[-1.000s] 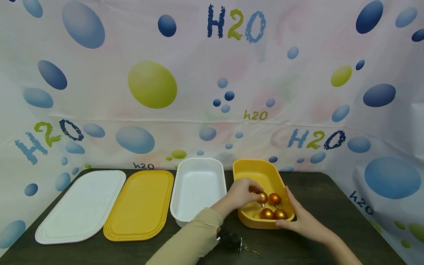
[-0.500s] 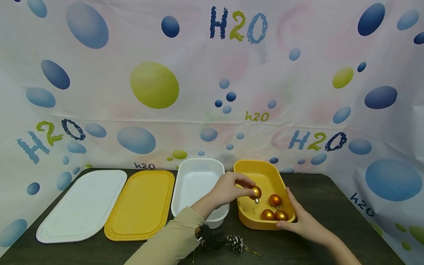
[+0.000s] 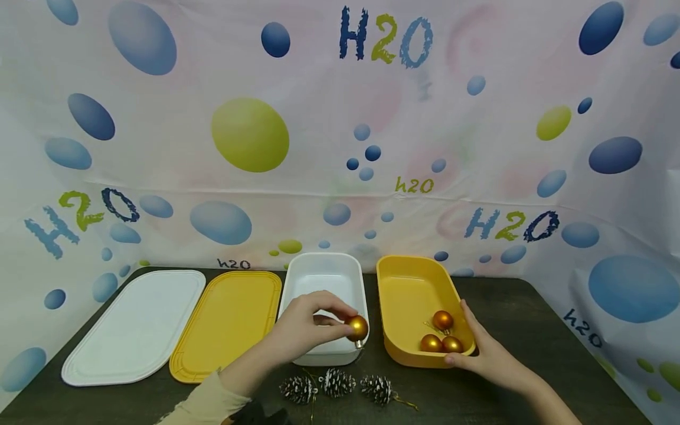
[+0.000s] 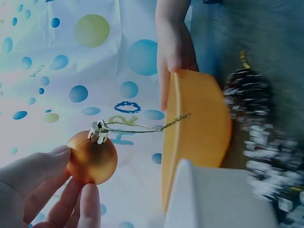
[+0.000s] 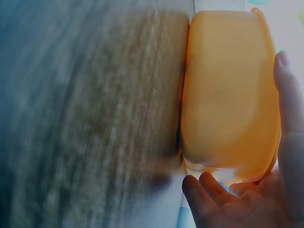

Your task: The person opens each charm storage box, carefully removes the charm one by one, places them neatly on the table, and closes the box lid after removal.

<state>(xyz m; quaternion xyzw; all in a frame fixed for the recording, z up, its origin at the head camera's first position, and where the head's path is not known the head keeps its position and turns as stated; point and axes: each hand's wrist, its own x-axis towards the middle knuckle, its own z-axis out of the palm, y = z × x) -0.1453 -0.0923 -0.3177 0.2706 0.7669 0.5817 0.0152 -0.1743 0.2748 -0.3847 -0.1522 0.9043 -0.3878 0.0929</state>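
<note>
My left hand (image 3: 303,330) pinches a gold Christmas ball (image 3: 356,328) between thumb and fingertips, above the near part of the white container (image 3: 324,277). In the left wrist view the ball (image 4: 95,160) shows its metal cap and a loop of gold string. My right hand (image 3: 491,357) grips the near right corner of the yellow container (image 3: 409,289), thumb at the front and fingers along the side. Inside that container lie three more gold balls (image 3: 443,320), near its front end. The right wrist view shows the container's outer wall (image 5: 228,95) beside the fingers.
Three snow-tipped pine cones (image 3: 337,382) lie in a row before the containers, with string loops. To the left, a yellow lid (image 3: 228,324) and a white lid (image 3: 135,324) lie flat on the dark table (image 3: 494,307). A patterned sheet (image 3: 319,118) hangs behind.
My left hand has lifted one gold ball out of the yellow container and carried it left, over the white one. The pine cones have come into full sight. My right hand stays put.
</note>
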